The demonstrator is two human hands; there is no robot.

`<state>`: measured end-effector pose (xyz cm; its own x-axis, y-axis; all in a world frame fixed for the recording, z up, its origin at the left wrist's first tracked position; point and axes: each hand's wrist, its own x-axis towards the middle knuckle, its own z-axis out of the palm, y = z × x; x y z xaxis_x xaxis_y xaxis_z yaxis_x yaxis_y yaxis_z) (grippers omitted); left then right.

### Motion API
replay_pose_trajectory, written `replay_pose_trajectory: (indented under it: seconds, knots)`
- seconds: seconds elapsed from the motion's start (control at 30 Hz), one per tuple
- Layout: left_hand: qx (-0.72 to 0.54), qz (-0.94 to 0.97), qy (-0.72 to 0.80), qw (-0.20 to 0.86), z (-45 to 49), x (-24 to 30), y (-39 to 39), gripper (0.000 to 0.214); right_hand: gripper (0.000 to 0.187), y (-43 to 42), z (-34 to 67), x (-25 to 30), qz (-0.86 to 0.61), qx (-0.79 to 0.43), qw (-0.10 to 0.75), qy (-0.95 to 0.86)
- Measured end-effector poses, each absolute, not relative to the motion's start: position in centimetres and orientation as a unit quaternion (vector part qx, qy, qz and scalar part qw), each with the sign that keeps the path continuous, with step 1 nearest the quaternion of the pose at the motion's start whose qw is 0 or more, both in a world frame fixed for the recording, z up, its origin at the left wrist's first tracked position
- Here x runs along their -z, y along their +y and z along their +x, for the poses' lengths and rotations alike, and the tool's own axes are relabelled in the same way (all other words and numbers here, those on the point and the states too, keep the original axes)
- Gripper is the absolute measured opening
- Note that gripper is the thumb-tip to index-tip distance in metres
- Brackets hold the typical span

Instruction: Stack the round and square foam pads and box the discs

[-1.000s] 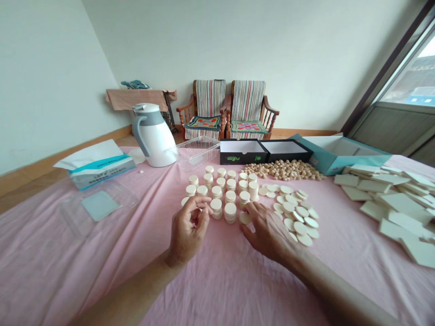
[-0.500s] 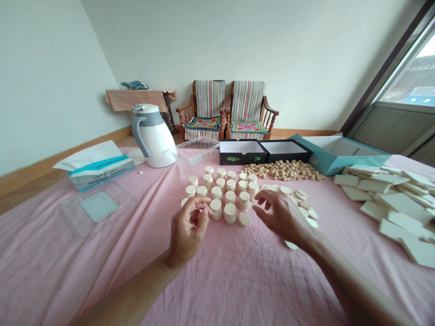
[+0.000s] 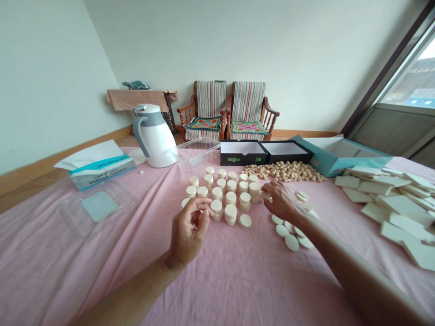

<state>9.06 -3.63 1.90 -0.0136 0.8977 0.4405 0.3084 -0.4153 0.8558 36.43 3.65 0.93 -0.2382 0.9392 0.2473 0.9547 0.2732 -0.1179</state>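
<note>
My left hand [image 3: 188, 228] is at eleven o'clock, fingers curled with tips apart, beside the stacked pale discs [image 3: 230, 213] at twelve on the pink-covered surface [image 3: 217, 280]. My right hand [image 3: 283, 201] reaches over loose discs [image 3: 291, 242] at one, fingers at one disc [image 3: 266, 195]; whether they grip it, I can't tell.

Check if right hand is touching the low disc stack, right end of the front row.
Apart. The head view shows pink cloth between the right hand and the low disc stack.
</note>
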Motion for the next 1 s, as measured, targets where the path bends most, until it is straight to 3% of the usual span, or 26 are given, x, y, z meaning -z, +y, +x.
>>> replay_pose_trajectory:
  seconds: [0.13,0.3,0.57,0.77,1.0]
  knots:
    - [-0.538,0.649,0.462,0.275,9.0,-1.7,-3.6,0.014,0.014,1.2,35.3,-2.0,-0.644,0.004,0.129,-0.754]
    - [-0.536,0.652,0.463,0.272,9.0,-1.7,-3.5,0.015,0.028,-0.7,34.8,-2.9,-0.643,-0.071,0.125,-0.752]
    - [-0.534,0.656,0.461,0.27,9.0,-1.7,-3.4,0.015,0.026,-0.9,35.8,-2.3,-0.558,-0.159,0.124,-0.805]
    - [-0.532,0.654,0.465,0.269,9.0,-1.6,-3.3,0.014,0.017,-0.9,35.5,-2.2,-0.563,-0.151,0.113,-0.805]
    - [-0.531,0.657,0.463,0.269,9.1,-1.7,-3.4,0.013,0.019,-1.6,34.1,-2.8,-0.515,-0.133,0.228,-0.816]
